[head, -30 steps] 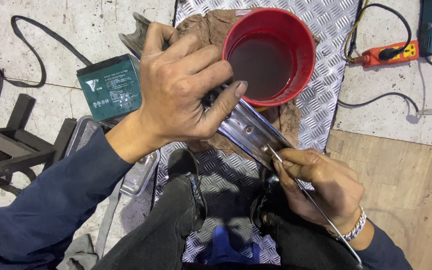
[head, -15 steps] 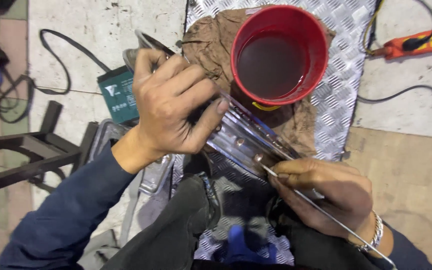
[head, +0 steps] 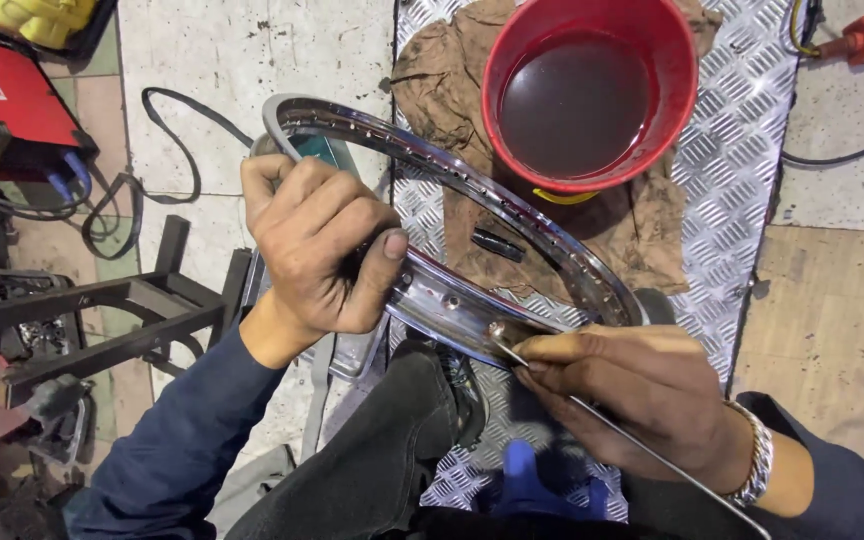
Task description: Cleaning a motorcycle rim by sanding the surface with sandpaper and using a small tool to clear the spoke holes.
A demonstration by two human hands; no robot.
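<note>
The person sits low over a chrome wheel rim, which lies tilted across their knees and over a sheet of diamond-pattern metal plate on the floor. The left hand is closed around the near edge of the rim, thumb pressed down on the inner channel and fingers wrapped underneath, steadying it. The right hand pinches a thin metal spoke between thumb and fingertips, its head end brought right up to one of the small holes in the rim's near section. As far as I can judge, the lacing is barely begun: the row of holes along the far arc looks bare, I see no hub inside the ring, and this one spoke is only at the mouth of its hole, not clearly through it. Just beyond the rim stands a red bucket holding dark liquid, set on a stained brown rag spread over the plate; a small dark piece lies on that rag inside the ring. To the left a black metal frame and a loop of black cable crowd the tiled floor, with a red machine in the corner. The bucket sits close to the far edge of the rim, so any swing of the ring could catch it.
</note>
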